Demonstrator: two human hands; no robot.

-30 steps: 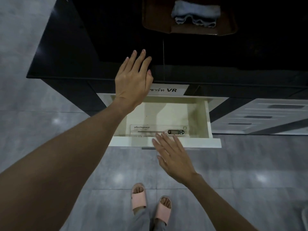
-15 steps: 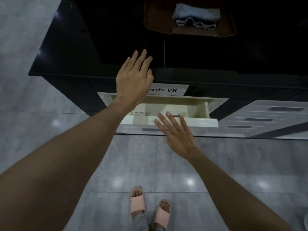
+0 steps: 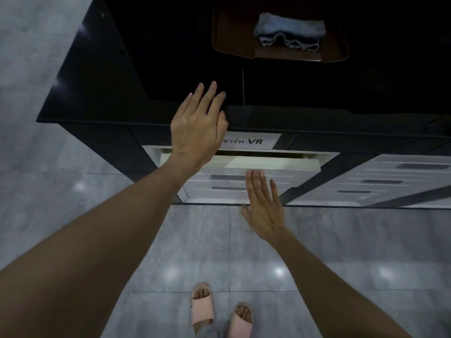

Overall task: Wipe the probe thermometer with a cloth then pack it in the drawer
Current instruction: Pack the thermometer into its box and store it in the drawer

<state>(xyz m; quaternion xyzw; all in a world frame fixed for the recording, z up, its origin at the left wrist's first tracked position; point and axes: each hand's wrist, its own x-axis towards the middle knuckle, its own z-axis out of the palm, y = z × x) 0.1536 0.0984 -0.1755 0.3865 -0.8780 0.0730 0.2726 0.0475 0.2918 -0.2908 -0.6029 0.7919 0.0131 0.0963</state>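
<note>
The right hand (image 3: 264, 208), flat and empty with its fingers (image 3: 253, 184) straight and close together, sits in the lower centre of the frame with the tips against the smooth front of the pale cream top drawer (image 3: 275, 165); that drawer stands out only a little from its white plastic drawer unit (image 3: 219, 191), a thin strip of its inside showing, and the probe thermometer cannot be seen in it. The left hand (image 3: 197, 128), also flat and holding nothing with fingers spread slightly, lies higher, at the centre, over the front edge of the glossy black countertop (image 3: 122, 76); just right of it a white paper label (image 3: 253, 141) printed "VR" is stuck on the black front. At the top of the frame a folded pale blue fleecy cloth (image 3: 290, 30), its edges wavy, rests in a dark brown rounded tray (image 3: 234, 40). Below, polished grey floor tiles (image 3: 73, 191) reflect lights; two pink rubber slippers (image 3: 202, 306) show at the bottom.
</note>
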